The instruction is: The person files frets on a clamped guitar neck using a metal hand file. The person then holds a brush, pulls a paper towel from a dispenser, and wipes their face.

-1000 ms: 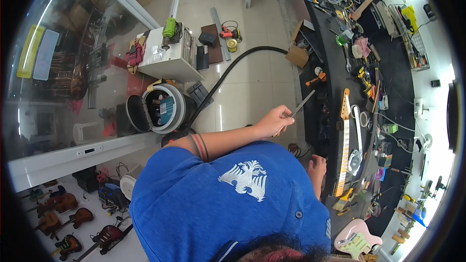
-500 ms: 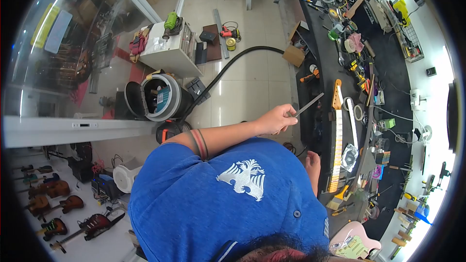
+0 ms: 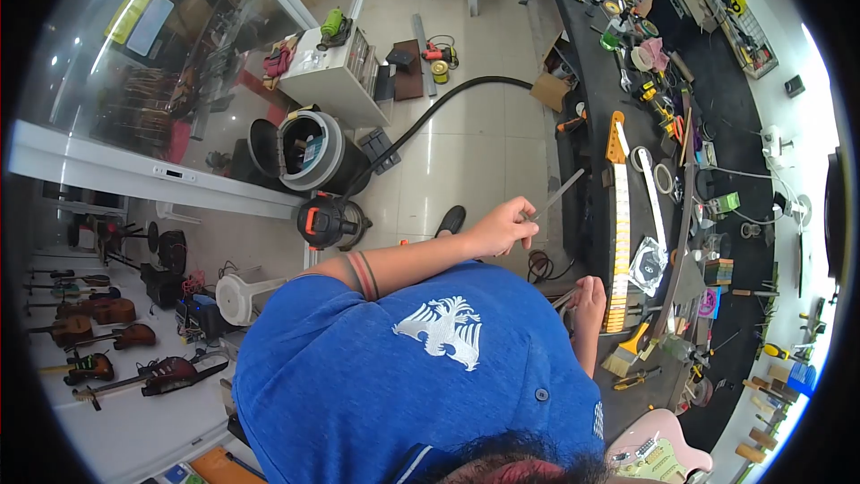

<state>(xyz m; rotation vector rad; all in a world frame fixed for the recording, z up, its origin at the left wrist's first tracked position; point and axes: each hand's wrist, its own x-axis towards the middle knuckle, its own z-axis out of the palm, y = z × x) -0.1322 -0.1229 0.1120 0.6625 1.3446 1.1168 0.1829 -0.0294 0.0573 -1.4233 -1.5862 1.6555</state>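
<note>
My left hand point(image 3: 507, 228) is closed around one end of a thin, flat grey metal file point(image 3: 565, 191), held in front of my chest with its free end pointing up and right toward the bench. Low on the right, my right hand point(image 3: 588, 302) is at the bench's near edge, beside the lower end of a guitar neck point(image 3: 620, 242). Its fingers are curled together, and what they hold, if anything, is unclear. The neck lies lengthwise on the bench, its wooden headstock point(image 3: 616, 139) away from me and pale strips along its fingerboard.
The dark workbench point(image 3: 602, 85) runs along my right, crowded with tools. A paintbrush point(image 3: 627, 351), a tape roll point(image 3: 663, 178) and a pink guitar body point(image 3: 667, 444) lie there. A vacuum point(image 3: 331, 220) with a black hose point(image 3: 430, 115) stands left; several guitars are behind glass.
The view has shifted, bringing the vacuum and a shoe into sight. My right hand has risen slightly and shows more beside the neck. My left hand still holds the file.
</note>
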